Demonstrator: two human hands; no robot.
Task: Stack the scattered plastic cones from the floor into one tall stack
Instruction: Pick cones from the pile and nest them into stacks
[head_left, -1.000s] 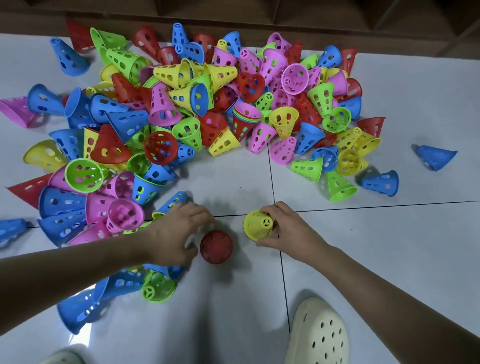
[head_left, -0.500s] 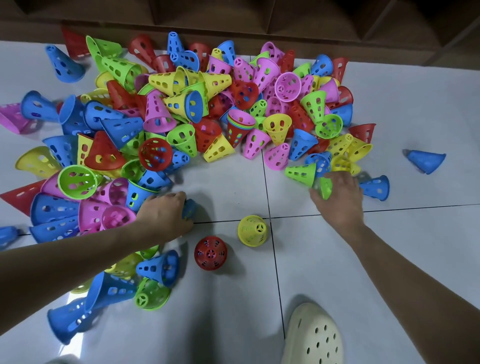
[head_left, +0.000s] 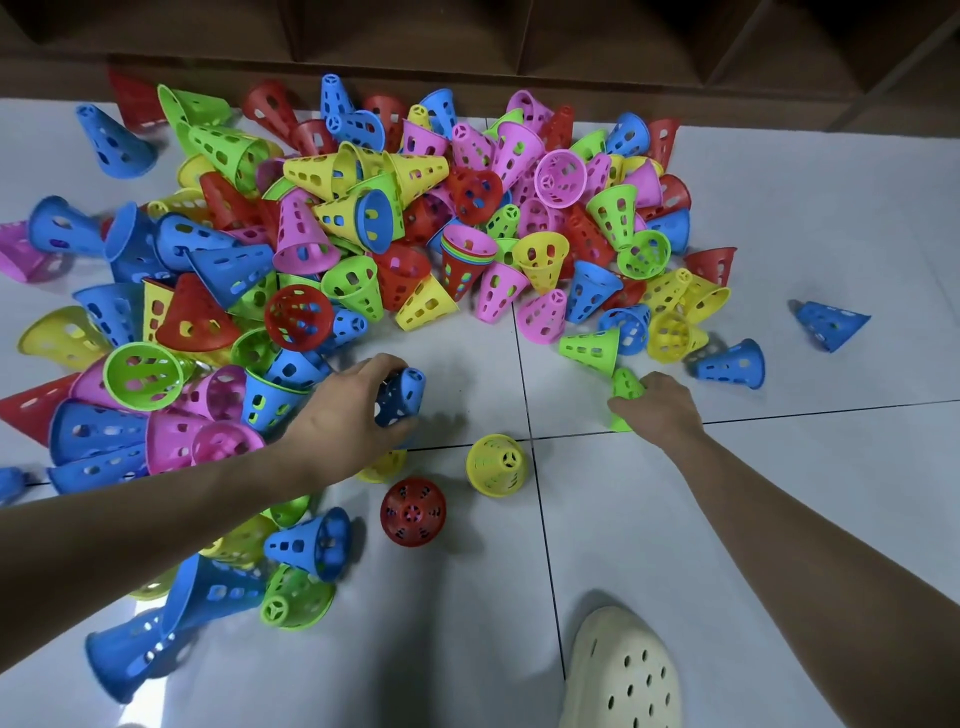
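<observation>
A big heap of perforated plastic cones (head_left: 363, 244) in blue, red, yellow, green and pink covers the white tiled floor. A red cone (head_left: 413, 512) and a yellow cone (head_left: 496, 464) stand upright, apart, on the near tiles. My left hand (head_left: 345, 415) grips a blue cone (head_left: 401, 397) just in front of the heap. To the right, my right hand (head_left: 657, 410) closes around a green cone (head_left: 625, 387), mostly hidden under the fingers. A short nested stack (head_left: 467, 260) with a pink top lies inside the heap.
A cream clog (head_left: 621, 675) stands at the bottom edge. Dark wooden shelving (head_left: 519, 47) runs along the back. One lone blue cone (head_left: 831, 325) lies far right; more blue and green cones (head_left: 306, 545) lie under my left forearm.
My right hand let go of the yellow cone, reached right and took a green cone. My left hand moved off the red cone and picked up a blue cone.
</observation>
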